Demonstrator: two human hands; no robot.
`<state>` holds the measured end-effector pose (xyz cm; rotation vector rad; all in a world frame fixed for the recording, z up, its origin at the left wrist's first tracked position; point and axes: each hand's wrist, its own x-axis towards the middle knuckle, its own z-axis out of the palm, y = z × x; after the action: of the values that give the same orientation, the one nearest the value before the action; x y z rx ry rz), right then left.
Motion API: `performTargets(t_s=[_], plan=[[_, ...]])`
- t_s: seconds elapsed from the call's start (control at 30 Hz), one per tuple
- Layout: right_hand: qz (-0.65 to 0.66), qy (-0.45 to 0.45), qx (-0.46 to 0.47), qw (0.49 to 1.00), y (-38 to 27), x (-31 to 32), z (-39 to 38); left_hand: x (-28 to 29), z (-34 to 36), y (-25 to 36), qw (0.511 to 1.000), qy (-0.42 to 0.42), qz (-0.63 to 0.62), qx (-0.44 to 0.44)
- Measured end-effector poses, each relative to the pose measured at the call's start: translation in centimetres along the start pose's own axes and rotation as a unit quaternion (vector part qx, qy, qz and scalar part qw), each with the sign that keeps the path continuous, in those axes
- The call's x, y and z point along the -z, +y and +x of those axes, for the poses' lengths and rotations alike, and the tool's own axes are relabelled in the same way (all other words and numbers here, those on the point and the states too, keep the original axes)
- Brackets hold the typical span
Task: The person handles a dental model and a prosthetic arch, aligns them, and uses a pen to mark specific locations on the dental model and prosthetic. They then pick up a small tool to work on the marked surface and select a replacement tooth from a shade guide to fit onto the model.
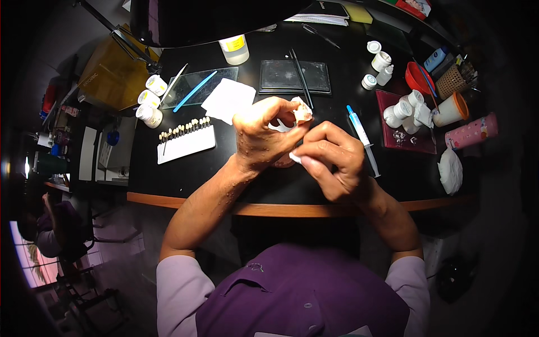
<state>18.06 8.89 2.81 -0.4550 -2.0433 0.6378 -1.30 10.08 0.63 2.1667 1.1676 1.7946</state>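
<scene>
Over the front middle of the black desk, my left hand (pixel 259 132) is closed with its thumb and fingers around a small, off-white and pinkish dental cast (pixel 302 110). Its finer detail is too small to make out. My right hand (pixel 336 163) is just below and to the right, fingers curled in a pinch. A small white wad (pixel 295 158), perhaps tissue or cotton, pokes out between its thumb and fingertips. Both hands are close together and partly hide something pinkish (pixel 283 162) beneath them. A blue-tipped syringe (pixel 362 137) lies right of my right hand.
To the left are a tooth shade guide (pixel 188 147), white paper (pixel 227 100), a glass slab (pixel 216 76) and white jars (pixel 149 116). A black palette (pixel 275 76) with brushes is behind my hands. At right, a maroon tray (pixel 387 104) bears jars; a red bowl (pixel 416 78) stands behind.
</scene>
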Motion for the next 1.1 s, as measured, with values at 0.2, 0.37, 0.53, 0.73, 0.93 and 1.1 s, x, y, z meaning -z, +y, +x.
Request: performTargets(t_s=[0.2, 0.37, 0.53, 0.73, 0.93, 1.1], plan=[[0.052, 0.078, -0.066, 0.993, 0.9, 1.7, -0.2, 0.1, 0.2, 0.3, 1.0, 0.007, 0.017, 0.022], [-0.027, 0.136, -0.09, 0.986, 2.0, 0.6, 0.1, 0.4, -0.4, -0.5, 0.997, 0.022, 0.006, 0.079], [-0.113, 0.088, -0.15, 0.978, 2.7, 0.9, 0.0, 0.9, 0.5, -1.2, 0.985, 0.064, -0.058, 0.146], [-0.191, -0.025, -0.066, 0.979, 4.7, -1.2, -0.6, 1.3, 0.6, -1.3, 0.986, 0.039, -0.044, 0.159], [-0.14, -0.098, -0.125, 0.977, 3.2, 0.1, -0.5, 1.0, 0.4, -1.6, 0.995, 0.051, -0.01, 0.09], [-0.106, 0.066, -0.028, 0.992, -0.8, -1.3, 1.8, 0.9, 0.0, -2.5, 0.995, 0.032, 0.025, 0.096]])
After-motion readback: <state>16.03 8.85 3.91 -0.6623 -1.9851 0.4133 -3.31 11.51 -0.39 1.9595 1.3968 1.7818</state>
